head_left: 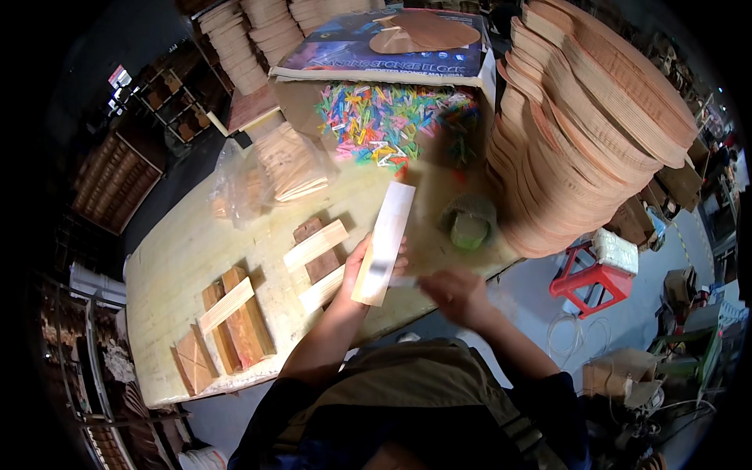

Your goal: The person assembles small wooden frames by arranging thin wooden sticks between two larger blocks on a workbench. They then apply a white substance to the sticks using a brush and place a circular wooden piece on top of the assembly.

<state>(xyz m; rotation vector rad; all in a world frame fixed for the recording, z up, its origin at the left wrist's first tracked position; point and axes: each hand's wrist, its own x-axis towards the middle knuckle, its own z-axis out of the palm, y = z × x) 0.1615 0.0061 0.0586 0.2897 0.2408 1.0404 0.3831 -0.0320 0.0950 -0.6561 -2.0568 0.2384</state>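
Observation:
My left hand [356, 270] is closed around a flat, pale wooden strip [385, 239], gripping it by its lower half and holding it up over the table's near edge. A dark patch, perhaps a shadow, lies on the strip's lower half. My right hand [457, 296], blurred by motion, is just right of the strip with its fingers curled. From its fingertips a thin, pale, smeared thing [405, 281] reaches toward the strip; its kind I cannot make out. Left of my left hand, pale wooden strips [316, 244] rest across a brown block [322, 266].
More wooden pieces [227, 305] lie at the table's left. Behind are a plastic bag of wood strips [291, 160] and a cardboard box [301, 102] of colourful small clips [372, 121]. A green container [468, 231] sits near tall stacked curved wooden sheets [580, 133]. A red stool [591, 282] stands right.

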